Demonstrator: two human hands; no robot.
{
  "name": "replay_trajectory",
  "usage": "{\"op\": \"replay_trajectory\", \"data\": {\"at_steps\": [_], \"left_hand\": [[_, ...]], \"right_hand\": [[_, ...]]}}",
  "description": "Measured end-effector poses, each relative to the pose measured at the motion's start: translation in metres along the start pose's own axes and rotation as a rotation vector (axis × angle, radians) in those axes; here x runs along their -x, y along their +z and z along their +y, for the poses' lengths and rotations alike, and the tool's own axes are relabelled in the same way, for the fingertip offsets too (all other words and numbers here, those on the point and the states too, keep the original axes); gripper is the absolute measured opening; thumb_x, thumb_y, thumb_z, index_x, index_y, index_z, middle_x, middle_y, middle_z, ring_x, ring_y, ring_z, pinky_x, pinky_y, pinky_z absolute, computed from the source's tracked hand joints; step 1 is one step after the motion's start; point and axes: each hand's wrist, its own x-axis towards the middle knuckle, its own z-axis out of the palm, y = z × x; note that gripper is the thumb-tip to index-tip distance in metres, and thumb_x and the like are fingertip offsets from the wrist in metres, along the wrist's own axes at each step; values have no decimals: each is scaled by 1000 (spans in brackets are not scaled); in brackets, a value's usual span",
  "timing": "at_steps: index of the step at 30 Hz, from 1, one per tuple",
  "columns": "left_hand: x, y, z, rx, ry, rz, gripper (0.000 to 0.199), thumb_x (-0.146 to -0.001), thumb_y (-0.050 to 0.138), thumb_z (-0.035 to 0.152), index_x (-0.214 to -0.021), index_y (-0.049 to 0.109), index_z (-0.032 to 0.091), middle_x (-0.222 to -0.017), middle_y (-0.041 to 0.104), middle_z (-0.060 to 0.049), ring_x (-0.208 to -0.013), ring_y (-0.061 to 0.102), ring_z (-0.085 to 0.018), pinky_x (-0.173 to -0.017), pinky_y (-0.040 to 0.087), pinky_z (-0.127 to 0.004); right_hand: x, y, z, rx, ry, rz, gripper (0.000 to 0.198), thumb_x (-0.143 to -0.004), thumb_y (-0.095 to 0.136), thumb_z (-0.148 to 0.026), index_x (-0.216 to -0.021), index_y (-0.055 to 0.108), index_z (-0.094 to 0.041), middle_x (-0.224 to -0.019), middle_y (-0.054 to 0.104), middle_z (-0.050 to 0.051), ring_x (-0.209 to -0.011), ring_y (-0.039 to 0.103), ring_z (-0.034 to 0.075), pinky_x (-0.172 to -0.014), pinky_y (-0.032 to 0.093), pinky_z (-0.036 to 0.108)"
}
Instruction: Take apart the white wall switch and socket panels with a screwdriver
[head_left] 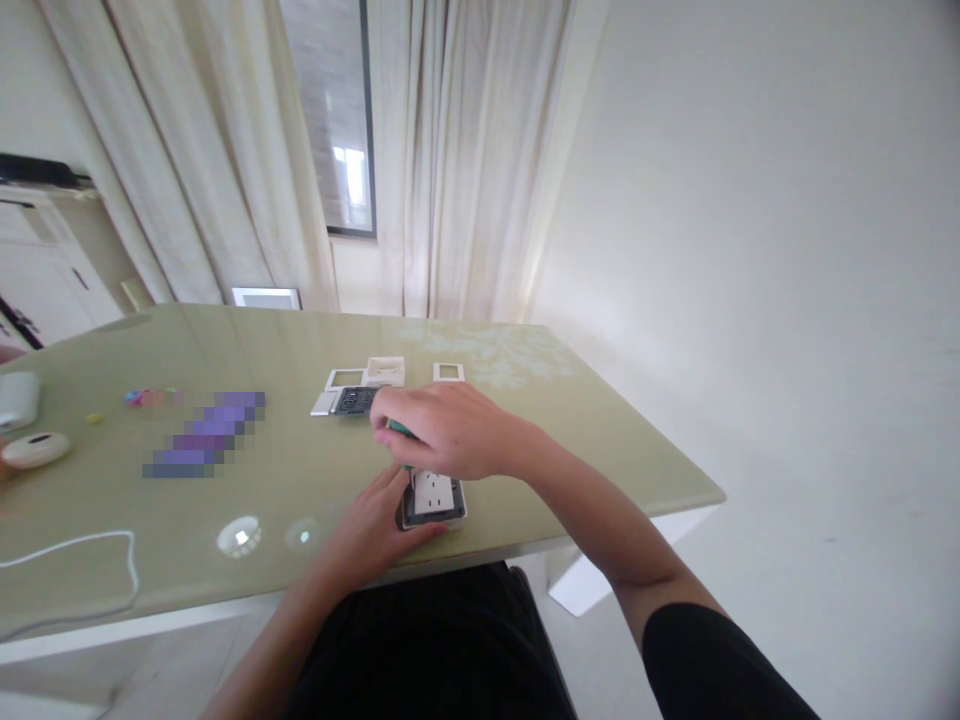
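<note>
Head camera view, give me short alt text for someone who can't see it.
A person's left hand steadies a white wall socket near the front edge of a glossy green table, while the right hand holds a green-handled tool over it. More socket parts lie just beyond, before cream curtains.

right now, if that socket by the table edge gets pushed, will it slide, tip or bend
The socket lies flat and low on the glossy table, so it would probably slide rather than tip or roll. It looks like rigid moulded plastic, so likely stiff and fairly light. The left hand steadies it while the right hand works above, which suggests it shifts easily.
</note>
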Motion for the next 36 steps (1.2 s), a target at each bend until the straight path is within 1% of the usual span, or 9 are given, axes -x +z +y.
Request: {"op": "replay_trajectory", "data": {"at_steps": [3,7,13,15,18,20,26,32,36], "left_hand": [[0,1,0,-1,12,4,72,-91,82,54,-152,59,23,-153,67,-16,-143,64,-40,-121,51,-52],[0,0,1,16,30,4,77,-90,83,56,-156,56,25,-159,63,-15,-147,62,-40,-125,47,-52],[0,-3,6,12,11,4,61,-91,82,51,-143,65,24,-139,74,-13,-134,69,-39,-114,54,-51],[0,-4,6,20,18,12,61,-91,82,52,-143,65,26,-141,73,-12,-135,68,-39,-115,54,-50],[-1,-3,6,35,42,13,70,-90,82,55,-150,61,27,-154,67,-13,-142,65,-40,-120,51,-51],[-1,-2,4,33,44,13,72,-90,82,56,-152,60,26,-157,65,-14,-144,64,-40,-122,50,-52],[0,-1,2,17,23,25,60,-89,83,53,-140,68,24,-138,75,-13,-132,70,-41,-113,56,-52],[-1,-3,4,37,29,18,74,-89,83,57,-151,61,25,-157,66,-15,-143,64,-41,-123,49,-54],[0,-2,5,35,30,41,68,-88,84,53,-147,64,27,-148,71,-13,-138,68,-40,-117,54,-52]], "right_hand": [[3,-1,4,137,187,37,28,-113,46,-36,-109,70,-22,-102,81,6,-83,68,22,-66,27,35],[-4,5,11,324,458,80,57,-116,38,-60,-101,75,-20,-92,81,12,-79,69,26,-64,23,36],[-1,3,7,60,-26,57,26,-117,45,-36,-115,67,-22,-114,81,4,-98,70,21,-75,35,32],[-1,4,7,69,34,59,25,-117,46,-37,-115,67,-22,-113,81,5,-97,71,22,-74,35,32],[-5,8,11,249,398,104,45,-116,42,-57,-112,69,-21,-95,81,10,-83,71,26,-67,27,34],[-7,11,10,294,490,107,51,-115,40,-64,-113,70,-22,-90,81,10,-79,70,26,-65,24,35],[1,5,-1,22,69,49,21,-113,51,-36,-118,69,-26,-105,81,1,-88,68,19,-69,30,32],[-2,9,17,239,568,132,51,-116,41,-58,-100,71,-21,-86,77,10,-74,64,24,-65,24,35],[1,9,16,59,274,103,37,-116,44,-45,-102,69,-22,-88,76,4,-79,64,20,-70,30,32]]}}
